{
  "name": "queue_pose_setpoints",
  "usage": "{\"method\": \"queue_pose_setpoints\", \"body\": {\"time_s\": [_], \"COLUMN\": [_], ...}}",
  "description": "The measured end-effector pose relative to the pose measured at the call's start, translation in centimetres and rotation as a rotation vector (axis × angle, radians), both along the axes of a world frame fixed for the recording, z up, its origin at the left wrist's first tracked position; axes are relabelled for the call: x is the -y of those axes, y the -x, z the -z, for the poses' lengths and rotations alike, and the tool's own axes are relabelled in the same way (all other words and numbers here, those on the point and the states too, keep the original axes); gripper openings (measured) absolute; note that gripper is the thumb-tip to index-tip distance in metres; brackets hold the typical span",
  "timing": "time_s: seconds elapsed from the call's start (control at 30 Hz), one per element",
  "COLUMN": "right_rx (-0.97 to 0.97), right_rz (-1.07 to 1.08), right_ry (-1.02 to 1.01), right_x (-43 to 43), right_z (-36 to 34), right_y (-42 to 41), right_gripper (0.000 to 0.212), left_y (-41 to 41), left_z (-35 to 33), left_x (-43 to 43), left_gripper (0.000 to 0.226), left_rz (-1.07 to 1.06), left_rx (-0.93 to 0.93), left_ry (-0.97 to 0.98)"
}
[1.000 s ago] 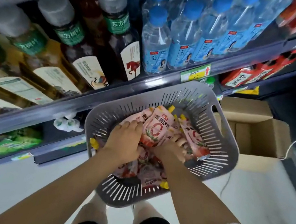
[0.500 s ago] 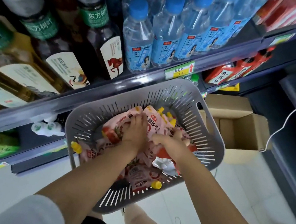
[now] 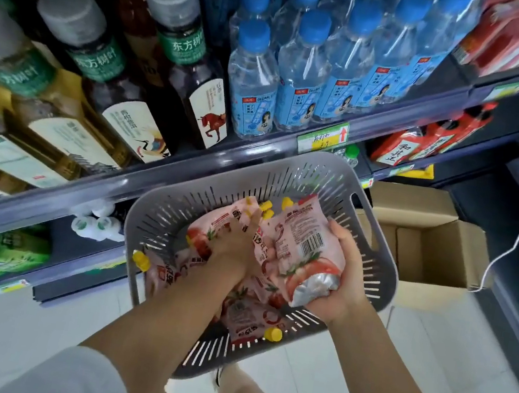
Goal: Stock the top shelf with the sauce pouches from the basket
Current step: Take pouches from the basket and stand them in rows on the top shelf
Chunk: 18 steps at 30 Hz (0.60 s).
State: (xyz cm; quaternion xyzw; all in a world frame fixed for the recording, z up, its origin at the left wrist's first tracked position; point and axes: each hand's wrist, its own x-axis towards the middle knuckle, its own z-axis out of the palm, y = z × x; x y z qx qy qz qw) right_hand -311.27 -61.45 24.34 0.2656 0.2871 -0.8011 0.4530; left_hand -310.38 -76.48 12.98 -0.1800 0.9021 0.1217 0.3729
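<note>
Sauce pouches (image 3: 247,283) are lying heaped in the grey slotted basket (image 3: 160,214), pink film with yellow screw caps; they are looking soft, floppy and probably light, the film likely slippery, so the firm spout end or a bunched body is seeming the best hold; the right hand (image 3: 340,277) is cupping a bundle of pouches (image 3: 307,251), fingers curled around it; the left hand (image 3: 237,243) is pressing palm-down into the heap, its grasp hidden.

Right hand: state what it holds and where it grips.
The right hand cups a bunch of sauce pouches around their lower bodies, over the basket.
</note>
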Motion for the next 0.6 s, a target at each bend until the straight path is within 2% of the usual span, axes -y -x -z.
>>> {"method": "queue_pose_setpoints", "body": {"time_s": [0.07, 0.13, 0.2, 0.27, 0.33, 0.37, 0.57, 0.6], "right_rx": [-0.028, -0.070, -0.150, -0.183, -0.191, -0.216, -0.330, -0.348], "right_rz": [0.021, 0.028, -0.005, -0.049, -0.053, -0.049, -0.156, -0.181], "right_ry": [0.010, 0.015, -0.070, -0.212, -0.382, -0.455, -0.887, -0.971], "right_x": [0.2, 0.2, 0.2, 0.3, 0.5, 0.4, 1.0, 1.2], "right_z": [-0.8, -0.9, -0.7, -0.4, 0.1, 0.4, -1.1, -1.4], "right_y": [0.1, 0.4, 0.7, 0.9, 1.0, 0.9, -0.3, -0.5], "right_gripper": [0.054, 0.055, 0.049, 0.053, 0.077, 0.083, 0.077, 0.082], "left_y": [-1.0, -1.3, -1.4, -1.4, -1.3, -1.4, -1.6, -1.7], "left_z": [0.8, 1.3, 1.4, 1.1, 0.9, 0.7, -0.9, -1.4], "left_x": [-0.1, -0.3, -0.5, -0.7, -0.8, -0.8, -0.2, 0.2], "left_gripper": [0.145, 0.148, 0.146, 0.145, 0.143, 0.144, 0.154, 0.152], "left_rz": [0.029, 0.064, 0.098, 0.116, 0.090, 0.085, 0.127, 0.107], "left_rx": [-0.010, -0.028, -0.044, -0.073, -0.105, -0.102, -0.069, -0.086], "left_ry": [0.009, 0.084, 0.174, 0.210, 0.184, 0.174, 0.170, 0.148]}}
